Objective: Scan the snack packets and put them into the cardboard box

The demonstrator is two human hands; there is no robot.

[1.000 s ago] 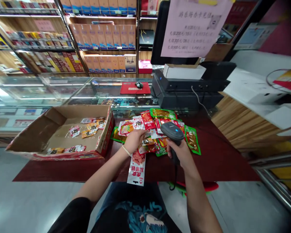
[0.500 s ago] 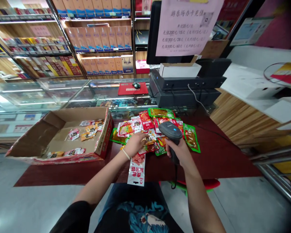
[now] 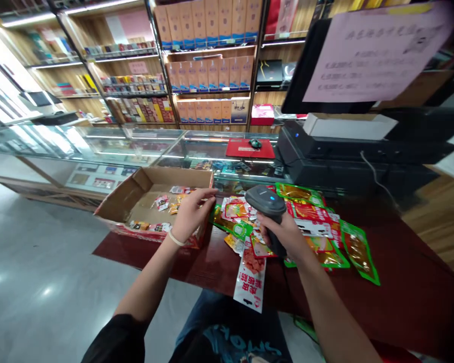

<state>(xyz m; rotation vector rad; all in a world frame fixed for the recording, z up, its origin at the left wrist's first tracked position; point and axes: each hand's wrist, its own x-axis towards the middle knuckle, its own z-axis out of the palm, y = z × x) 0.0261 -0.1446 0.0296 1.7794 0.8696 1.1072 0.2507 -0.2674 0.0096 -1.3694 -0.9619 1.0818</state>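
My right hand [image 3: 285,234] is wrapped round the handle of a black barcode scanner [image 3: 267,204], whose small blue light is lit. The scanner is over a heap of snack packets [image 3: 314,212] in red, white and green wrapping. Above the right wall of a cardboard box [image 3: 115,199] is my left hand [image 3: 192,214], fingers stretched out and the thumb a little apart, with no packet visible in it. Small snack sachets [image 3: 162,202] lie scattered inside the box. A white and red snack packet [image 3: 250,277] reaches over the table's front edge.
The dark red table [image 3: 147,257] carries the box and the heap. Behind it runs a glass display counter [image 3: 189,146] with a red mat [image 3: 236,148] and a mouse [image 3: 254,144]. A monitor [image 3: 306,65] stands at the right, above black cash-register equipment [image 3: 325,166].
My left hand has moved from the heap leftward to the box's edge. The scanner has shifted toward the heap's left part, still in my right hand. The view has turned left.
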